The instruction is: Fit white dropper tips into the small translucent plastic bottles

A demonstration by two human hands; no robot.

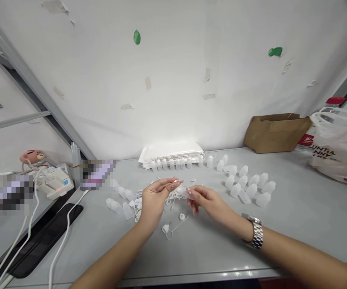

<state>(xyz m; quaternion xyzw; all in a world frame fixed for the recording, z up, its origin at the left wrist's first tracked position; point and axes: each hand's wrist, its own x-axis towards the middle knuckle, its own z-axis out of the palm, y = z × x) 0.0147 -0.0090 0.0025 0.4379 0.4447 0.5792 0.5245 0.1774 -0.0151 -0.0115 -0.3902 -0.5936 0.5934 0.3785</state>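
Observation:
Both hands meet over the middle of the grey table (pixel 209 249). My right hand (pixel 205 198) is closed on a small translucent bottle (pixel 185 192), tilted toward the left. My left hand (pixel 158 196) pinches a small white piece at the bottle's upper end; its shape is mostly hidden by the fingers. Beneath the hands lie loose white caps and straps (pixel 173 197). Nearer the front edge are a white nozzle cap (pixel 165 228), a ring with a strap (pixel 169 235) and a round cap (pixel 182 216).
Capped bottles (pixel 171 163) stand in a row by a white box (pixel 173 150) at the back. Several open bottles (pixel 251 190) stand right, others (pixel 127 210) lie left. A cardboard box (pixel 277 132), plastic bag (pixel 338 148), black phone (pixel 43 241), cables and power strip (pixel 55 182) flank them.

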